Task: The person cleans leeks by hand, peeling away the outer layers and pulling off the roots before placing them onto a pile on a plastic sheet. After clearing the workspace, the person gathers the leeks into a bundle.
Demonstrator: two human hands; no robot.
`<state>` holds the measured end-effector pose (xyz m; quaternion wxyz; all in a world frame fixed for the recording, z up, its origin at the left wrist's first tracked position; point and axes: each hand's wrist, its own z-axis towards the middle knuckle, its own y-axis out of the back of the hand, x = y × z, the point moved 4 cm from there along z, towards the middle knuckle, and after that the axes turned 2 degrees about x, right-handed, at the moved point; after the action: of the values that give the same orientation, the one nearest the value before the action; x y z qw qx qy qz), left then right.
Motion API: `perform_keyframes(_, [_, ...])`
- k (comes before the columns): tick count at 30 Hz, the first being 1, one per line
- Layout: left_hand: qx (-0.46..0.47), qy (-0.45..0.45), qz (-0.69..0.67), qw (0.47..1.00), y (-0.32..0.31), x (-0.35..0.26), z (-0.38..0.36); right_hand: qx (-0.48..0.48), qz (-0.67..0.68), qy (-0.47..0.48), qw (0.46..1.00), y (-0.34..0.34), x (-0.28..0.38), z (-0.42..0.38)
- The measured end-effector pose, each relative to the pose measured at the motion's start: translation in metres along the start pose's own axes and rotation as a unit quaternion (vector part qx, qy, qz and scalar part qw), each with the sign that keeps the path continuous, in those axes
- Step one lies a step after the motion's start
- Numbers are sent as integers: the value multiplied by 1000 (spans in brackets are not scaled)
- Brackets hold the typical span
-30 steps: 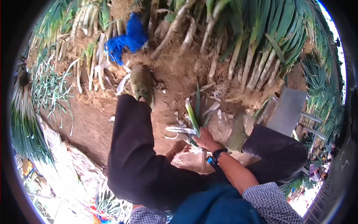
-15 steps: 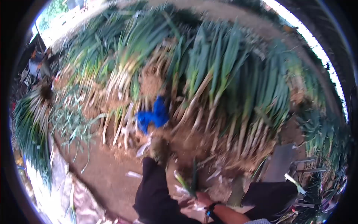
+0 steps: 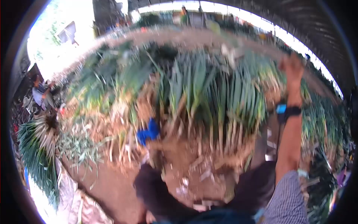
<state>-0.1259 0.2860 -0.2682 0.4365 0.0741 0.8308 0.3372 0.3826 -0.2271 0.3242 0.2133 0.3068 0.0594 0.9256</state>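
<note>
My right hand (image 3: pixel 292 67) is raised at the end of an outstretched arm, above the right part of the leek row; motion smears its fingers. A dark watch (image 3: pixel 290 112) is on that wrist. Left of the hand, a blurred pale scrap (image 3: pixel 232 55) appears in the air, apart from it. Only a little of my left hand (image 3: pixel 150 217) shows at the bottom edge, beside my dark trouser leg, its fingers hidden. Leeks (image 3: pixel 199 82) lie side by side in front of me, green tops away and pale roots towards me. A blue cloth (image 3: pixel 148 131) rests by their root ends.
A leek bundle (image 3: pixel 39 149) stands at the left beside a pale sheet (image 3: pixel 84 205). Loose green leaves (image 3: pixel 80 143) and peeled scraps (image 3: pixel 207 170) litter the soil. A dark seat or board (image 3: pixel 261 145) is near my right knee. Another person (image 3: pixel 40 95) sits at the far left.
My right hand has swung up and right from between my knees; the green leek piece by it is gone from there. My view has tilted up. My left hand has shifted left and down.
</note>
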Motion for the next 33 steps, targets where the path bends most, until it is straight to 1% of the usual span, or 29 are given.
perform_keyframes(1, [2,14,29,999,13,25,-23,41,94,-23,994,10,36,-4])
perform_keyframes(2, [-7,30,59,998,35,43,-41,48,44,-71,995,14,54,-9])
perform_keyframes(3, [-23,40,87,995,64,49,-54,82,136,-53,986,6,73,-35])
perform_keyframes(4, [-46,43,115,991,97,39,-62,172,82,-36,981,-8,97,-61])
perform_keyframes(5, [-87,13,127,988,138,21,-65,221,128,-113,960,-23,113,-101])
perform_keyframes(6, [-133,-31,139,981,175,-18,-64,349,96,-115,925,-39,74,-120])
perform_keyframes(7, [-176,-106,133,970,207,-65,-60,420,48,-65,904,-63,7,-136])
perform_keyframes(8, [-201,-207,135,948,232,-122,-57,475,45,-105,872,-90,25,-189])
perform_keyframes(9, [-199,-251,-18,947,244,-172,-53,518,-17,-167,838,-118,17,-238])
perform_keyframes(10, [-189,-271,-33,943,238,-226,-59,625,-114,-157,756,-144,6,-282])
perform_keyframes(11, [-179,-291,-48,939,232,-280,-66,657,-183,-45,730,-170,-28,-339])
perform_keyframes(12, [-175,-304,71,934,217,-303,-78,688,-175,-73,701,-176,-37,-396])
perform_keyframes(13, [-163,-318,193,914,202,-322,-89,750,-185,-86,629,-186,-47,-444])
perform_keyframes(14, [-120,-270,193,936,189,-336,-103,771,-131,-101,615,-191,-65,-497])
perform_keyframes(15, [-77,-219,189,954,173,-343,-117,760,-113,-141,625,-187,-73,-537])
perform_keyframes(16, [-50,-215,100,970,161,-347,-124,751,-97,-179,628,-182,-83,-570])
perform_keyframes(17, [-48,-239,-33,969,151,-347,-126,745,-107,-192,630,-179,-106,-605])
perform_keyframes(19, [-52,-254,-118,958,136,-382,-127,736,-125,-211,631,-163,-145,-669])
perform_keyframes(21, [-64,-285,-177,940,115,-416,-112,764,-122,-267,575,-134,-139,-705])
perform_keyframes(22, [-69,-278,-156,945,100,-429,-104,794,-118,-241,546,-119,-129,-720])
perform_keyframes(23, [-35,-298,-168,939,89,-432,-87,821,-112,-215,517,-103,-117,-734])
perform_keyframes(24, [-10,-317,-192,929,77,-434,-73,862,-95,-128,481,-92,-100,-750])
perform_keyframes(26, [28,-336,-230,913,59,-428,-56,797,-127,-159,569,-79,-74,-774])
perform_keyframes(27, [48,-314,-261,911,54,-424,-52,826,-121,-129,535,-75,-60,-778])
perform_keyframes(28, [44,-290,-253,922,54,-416,-49,832,-114,-112,531,-71,-56,-792])
perform_keyframes(29, [40,-269,-246,931,55,-409,-46,827,-124,-169,521,-60,-65,-831])
perform_keyframes(31, [-18,-217,-248,944,61,-404,-43,844,-90,-133,511,-60,-64,-824])
perform_keyframes(32, [-45,-183,-248,950,66,-401,-46,844,-89,-148,509,-66,-68,-818])
perform_keyframes(33, [-49,-210,-249,944,74,-400,-48,808,-110,-135,563,-75,-76,-809])
